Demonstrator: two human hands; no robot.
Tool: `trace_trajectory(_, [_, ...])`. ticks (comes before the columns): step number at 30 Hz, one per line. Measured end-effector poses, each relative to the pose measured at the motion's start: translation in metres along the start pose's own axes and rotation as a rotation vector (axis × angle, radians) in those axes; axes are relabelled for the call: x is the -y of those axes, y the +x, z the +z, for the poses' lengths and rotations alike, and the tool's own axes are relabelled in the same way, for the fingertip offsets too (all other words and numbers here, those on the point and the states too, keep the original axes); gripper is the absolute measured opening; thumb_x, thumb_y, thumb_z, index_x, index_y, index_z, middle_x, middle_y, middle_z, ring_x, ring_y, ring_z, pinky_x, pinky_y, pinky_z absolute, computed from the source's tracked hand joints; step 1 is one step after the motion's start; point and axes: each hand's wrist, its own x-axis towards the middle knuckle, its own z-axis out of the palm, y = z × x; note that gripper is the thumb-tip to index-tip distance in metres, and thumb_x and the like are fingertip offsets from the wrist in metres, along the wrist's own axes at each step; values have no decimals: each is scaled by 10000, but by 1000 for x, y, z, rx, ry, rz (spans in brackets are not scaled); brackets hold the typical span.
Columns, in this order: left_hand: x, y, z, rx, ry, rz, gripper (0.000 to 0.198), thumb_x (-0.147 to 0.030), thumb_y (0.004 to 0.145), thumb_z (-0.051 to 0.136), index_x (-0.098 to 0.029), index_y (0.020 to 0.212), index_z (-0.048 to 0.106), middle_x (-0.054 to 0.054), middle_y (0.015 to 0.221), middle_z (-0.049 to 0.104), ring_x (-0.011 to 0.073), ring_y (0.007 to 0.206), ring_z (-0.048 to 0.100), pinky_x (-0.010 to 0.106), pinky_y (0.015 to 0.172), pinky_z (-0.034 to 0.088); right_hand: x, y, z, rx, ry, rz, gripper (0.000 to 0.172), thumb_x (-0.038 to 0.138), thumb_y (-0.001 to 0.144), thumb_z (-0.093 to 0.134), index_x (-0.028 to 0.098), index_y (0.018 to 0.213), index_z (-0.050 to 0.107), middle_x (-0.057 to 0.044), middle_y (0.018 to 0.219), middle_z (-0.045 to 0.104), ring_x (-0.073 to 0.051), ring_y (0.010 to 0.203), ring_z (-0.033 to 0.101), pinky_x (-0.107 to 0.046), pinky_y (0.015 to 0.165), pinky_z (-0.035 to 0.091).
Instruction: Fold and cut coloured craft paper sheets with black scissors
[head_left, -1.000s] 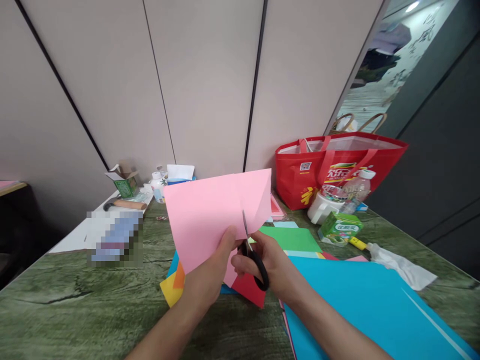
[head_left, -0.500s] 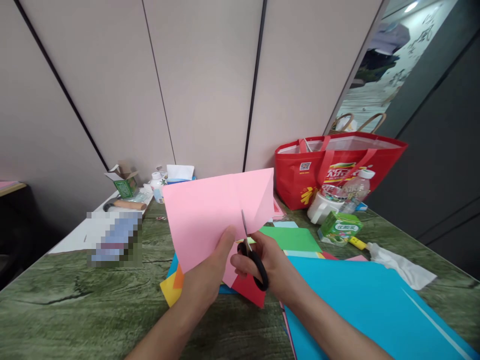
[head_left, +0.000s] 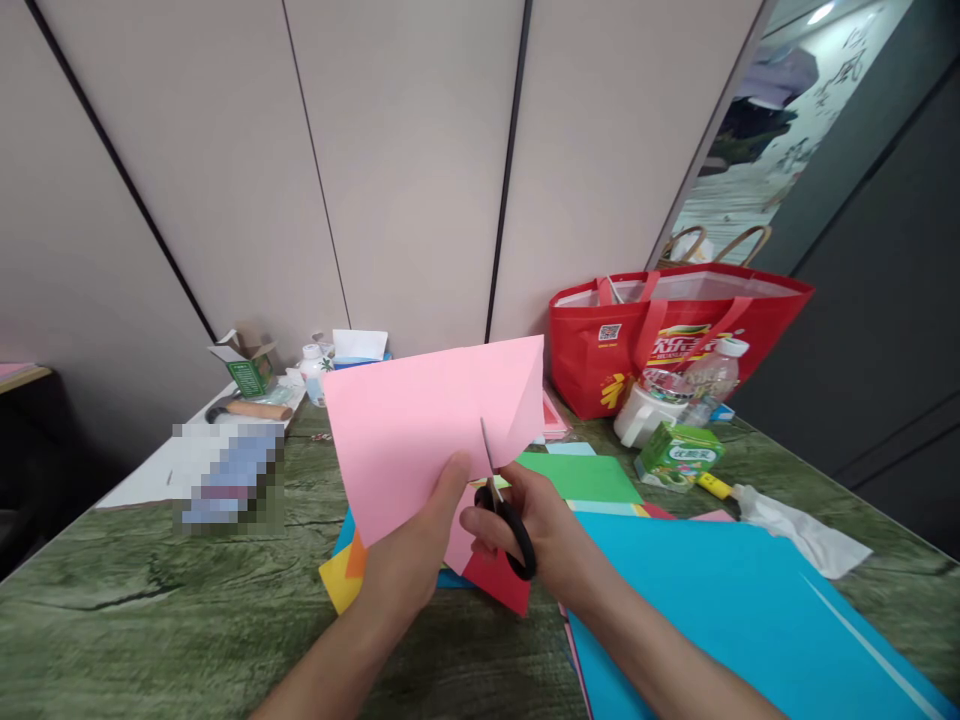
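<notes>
A sheet of pink paper stands tilted up above the table, its right corner bent. My left hand grips its lower edge, the thumb in front and the fingers hidden behind. In my right hand are black-handled scissors, with thumb and fingers around the handles. One scissor blade lies over the front of the pink paper, pointing up; the other blade is not clearly visible. Below the hands lie coloured sheets, among them a red one and a yellow one.
Large blue paper and a green sheet lie to the right. Behind them are a red bag, a white mug, a plastic bottle and a green carton. A wooden-handled hammer rests at the left.
The pink paper has shifted very slightly left. Both hands and the scissors stay almost where they were.
</notes>
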Motion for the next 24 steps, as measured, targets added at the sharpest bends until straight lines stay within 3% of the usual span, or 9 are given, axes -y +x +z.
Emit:
trace_trajectory(10, [0, 0, -1, 28, 27, -51, 355, -339, 576, 755, -183, 878, 653, 80, 892, 698, 256, 920, 636, 348, 852, 486, 6, 0, 1, -20, -69, 27, 321, 383, 676, 696, 180, 771, 466, 73, 465, 509, -104, 441, 521, -203, 444, 369])
trace_trajectory(17, [-2, -1, 0, 5, 29, -20, 353, -320, 574, 756, -173, 877, 650, 84, 879, 691, 255, 905, 630, 345, 816, 499, 7, -1, 1, 10, -71, -2, 359, 392, 706, 673, 169, 931, 504, 76, 477, 501, -101, 426, 507, -205, 432, 357])
trace_trajectory(24, [-1, -1, -2, 40, 57, -57, 309, -385, 615, 722, -186, 837, 643, 75, 905, 682, 234, 869, 629, 319, 782, 495, 9, -1, 2, 1, -77, 7, 310, 375, 702, 672, 163, 844, 495, 73, 446, 509, -89, 398, 486, -190, 405, 327])
